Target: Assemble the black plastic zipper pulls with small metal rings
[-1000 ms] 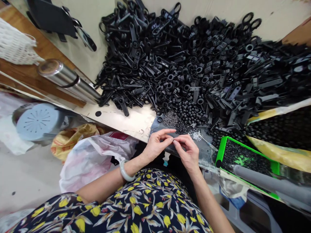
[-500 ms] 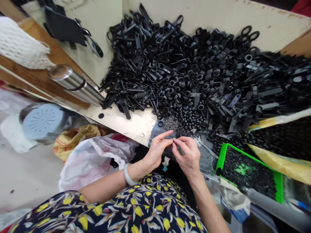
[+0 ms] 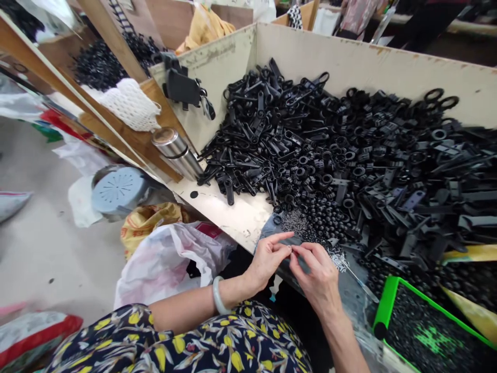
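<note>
Steadying the tiny piece (image 3: pixel 290 249), too small to identify, is best left to the left grip (image 3: pixel 266 263), between whose fingertips it appears pinched. Whether anything is pinched by the right grip (image 3: pixel 319 273), curled just beside the piece, cannot be told. Pressure should be applied lightly and squarely, over the tabletop (image 3: pixel 240 220) beyond both grips, so that drops are caught.

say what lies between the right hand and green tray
In the head view, a thin tool lies between the right hand and the green tray, its tip at small silvery pieces.
</note>
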A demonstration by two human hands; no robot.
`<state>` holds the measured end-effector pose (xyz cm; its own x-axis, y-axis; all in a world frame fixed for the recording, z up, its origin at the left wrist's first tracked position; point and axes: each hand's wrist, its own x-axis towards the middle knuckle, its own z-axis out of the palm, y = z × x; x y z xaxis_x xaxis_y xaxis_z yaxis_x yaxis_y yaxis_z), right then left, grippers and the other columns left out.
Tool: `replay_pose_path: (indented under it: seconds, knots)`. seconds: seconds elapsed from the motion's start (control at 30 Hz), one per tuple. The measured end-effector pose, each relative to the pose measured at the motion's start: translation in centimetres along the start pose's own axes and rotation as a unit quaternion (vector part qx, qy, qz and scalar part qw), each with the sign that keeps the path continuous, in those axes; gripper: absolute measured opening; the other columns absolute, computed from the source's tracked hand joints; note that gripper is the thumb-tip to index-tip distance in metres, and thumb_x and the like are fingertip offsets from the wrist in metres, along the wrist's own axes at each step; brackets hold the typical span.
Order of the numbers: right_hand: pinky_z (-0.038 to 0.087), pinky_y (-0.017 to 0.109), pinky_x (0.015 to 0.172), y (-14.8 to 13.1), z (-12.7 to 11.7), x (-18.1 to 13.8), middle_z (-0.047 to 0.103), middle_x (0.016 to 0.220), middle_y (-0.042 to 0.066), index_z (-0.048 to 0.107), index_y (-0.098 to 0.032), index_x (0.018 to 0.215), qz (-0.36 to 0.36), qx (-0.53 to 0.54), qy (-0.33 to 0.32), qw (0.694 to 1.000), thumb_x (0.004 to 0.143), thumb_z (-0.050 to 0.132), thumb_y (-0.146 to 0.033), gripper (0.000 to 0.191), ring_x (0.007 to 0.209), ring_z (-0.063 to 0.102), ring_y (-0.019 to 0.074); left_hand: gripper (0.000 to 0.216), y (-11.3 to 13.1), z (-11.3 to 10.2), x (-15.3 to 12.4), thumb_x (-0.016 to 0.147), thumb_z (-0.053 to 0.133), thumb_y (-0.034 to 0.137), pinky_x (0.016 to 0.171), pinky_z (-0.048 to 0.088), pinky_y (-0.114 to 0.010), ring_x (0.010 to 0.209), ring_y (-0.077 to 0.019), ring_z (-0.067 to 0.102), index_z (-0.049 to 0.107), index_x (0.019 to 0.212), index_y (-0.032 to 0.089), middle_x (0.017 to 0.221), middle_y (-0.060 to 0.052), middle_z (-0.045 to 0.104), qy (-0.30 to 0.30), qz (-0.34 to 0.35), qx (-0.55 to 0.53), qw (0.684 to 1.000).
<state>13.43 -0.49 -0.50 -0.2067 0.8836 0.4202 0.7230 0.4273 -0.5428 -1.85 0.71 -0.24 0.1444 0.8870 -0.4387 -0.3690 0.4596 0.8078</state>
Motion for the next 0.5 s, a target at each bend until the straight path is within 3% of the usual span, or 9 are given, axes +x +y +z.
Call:
replay_pose_path:
  seconds: [0.1,0.2,0.23,0.3,0.33,0.4,0.5]
  knots:
    - [0.06,0.039,0.079,0.2,0.2,0.5,0.068,0.101,0.006,0.071,-0.026,0.107,0.018,0.042,0.008,0.999,0.096,0.066,-0.021,0.014,0.09,0.068,0.0224,0.053,0.3,-1.0,-0.1,0.088,0.073,0.034,0.064,0.046,-0.026,0.056,-0.0117,0.055,0.069,0.138,0.019,0.063,0.003,0.067,-0.024,0.032,0.087,0.995]
    - [0.062,0.036,0.077,0.7,0.0,0.8,0.067,0.104,0.007,0.072,-0.026,0.108,0.06,0.099,0.008,0.993,0.096,0.067,-0.022,0.014,0.09,0.069,0.0209,0.05,2.7,-2.7,1.9,0.096,0.063,0.035,0.082,0.054,-0.032,0.079,-0.0185,0.071,0.064,0.144,0.02,0.088,-0.004,0.079,-0.02,0.169,0.23,0.958]
    - [0.062,0.035,0.076,0.8,-0.1,0.8,0.066,0.105,0.007,0.073,-0.026,0.108,0.072,0.11,0.008,0.991,0.096,0.067,-0.022,0.014,0.09,0.069,0.0206,0.048,4.1,-3.4,3.4,0.098,0.061,0.034,0.092,0.054,-0.035,0.093,-0.021,0.073,0.064,0.144,0.021,0.102,-0.007,0.08,-0.003,0.247,0.292,0.924]
    - [0.061,0.035,0.077,1.0,-0.2,0.7,0.066,0.106,0.007,0.074,-0.026,0.107,0.082,0.112,0.012,0.99,0.096,0.067,-0.023,0.014,0.091,0.069,0.0206,0.045,7.5,-4.7,7.4,0.098,0.06,0.033,0.108,0.047,-0.043,0.116,-0.0262,0.068,0.065,0.141,0.021,0.119,-0.01,0.078,0.037,0.395,0.433,0.809]
    - [0.06,0.036,0.078,1.1,-0.3,0.7,0.066,0.105,0.007,0.074,-0.026,0.106,0.079,0.106,0.014,0.991,0.096,0.067,-0.023,0.013,0.091,0.068,0.0207,0.045,9.3,-5.2,9.7,0.098,0.059,0.033,0.114,0.042,-0.047,0.128,-0.0287,0.062,0.066,0.14,0.02,0.13,-0.011,0.074,0.05,0.436,0.497,0.749]
    - [0.059,0.036,0.08,1.0,-0.4,0.5,0.066,0.105,0.007,0.073,-0.025,0.105,0.07,0.09,0.014,0.993,0.096,0.067,-0.023,0.012,0.093,0.067,0.0209,0.042,12.2,-5.9,13.9,0.1,0.056,0.03,0.122,0.029,-0.054,0.145,-0.0317,0.049,0.066,0.139,0.02,0.146,-0.013,0.065,0.054,0.452,0.606,0.652]
    - [0.057,0.035,0.081,0.9,-0.3,-0.1,0.066,0.104,0.006,0.073,-0.024,0.105,0.068,0.076,0.02,0.995,0.096,0.066,-0.022,0.011,0.094,0.067,0.0204,0.035,14.1,-6.5,17.3,0.1,0.055,0.033,0.123,0.021,-0.062,0.137,-0.0343,0.054,0.07,0.129,0.02,0.138,-0.014,0.069,0.046,0.429,0.704,0.564]
